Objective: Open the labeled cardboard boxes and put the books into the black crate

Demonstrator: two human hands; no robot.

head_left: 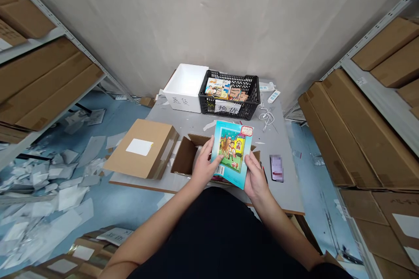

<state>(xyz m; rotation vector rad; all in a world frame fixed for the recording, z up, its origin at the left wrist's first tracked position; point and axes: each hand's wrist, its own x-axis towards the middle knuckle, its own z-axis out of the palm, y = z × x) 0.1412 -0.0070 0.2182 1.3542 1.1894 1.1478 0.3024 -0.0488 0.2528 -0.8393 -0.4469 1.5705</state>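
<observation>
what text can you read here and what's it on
"换货": handwritten on the paper sign on the black plastic crate
Handwriting on the white foam box: too blurred to read
Red-bordered sticker on the picture book: too small to read
Barcode digits: too small to read

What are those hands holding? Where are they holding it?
The left hand and right hand hold a picture book, one on each side edge, near its bottom.

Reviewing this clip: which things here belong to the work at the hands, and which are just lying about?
Belonging to the work: left hand, right hand, picture book, open cardboard box.

Just lying about: phone, white cable, paper scraps on the floor.
</observation>
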